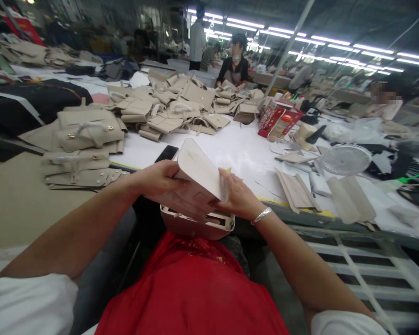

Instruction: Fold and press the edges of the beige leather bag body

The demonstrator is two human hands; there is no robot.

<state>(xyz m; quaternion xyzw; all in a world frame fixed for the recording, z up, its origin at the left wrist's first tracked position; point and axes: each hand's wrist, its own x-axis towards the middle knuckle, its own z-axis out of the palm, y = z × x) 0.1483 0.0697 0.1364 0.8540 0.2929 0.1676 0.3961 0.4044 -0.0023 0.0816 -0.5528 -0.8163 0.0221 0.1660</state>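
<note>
Between my two hands is a beige handbag piece (pixel 202 170), its pale rounded flap tilted up toward the camera. My left hand (pixel 162 177) grips its left side, thumb on the near face. On the opposite edge, my right hand (pixel 238 193) has its fingers closed round the piece. Just below, against my red apron (pixel 192 279), sits an open-topped beige box-shaped form (pixel 197 229) with a pale rim and slots. The held piece hides part of that form. A dark phone-like slab (pixel 166 153) lies beyond my left hand.
Beige bag parts (pixel 181 104) are heaped across the white table (pixel 244 153). Finished-looking handles top the stack (pixel 87 132) at left. A red box (pixel 279 116), clear plastic lid (pixel 345 159) and flat beige pieces (pixel 351 197) lie right. A person (pixel 233 70) sits opposite.
</note>
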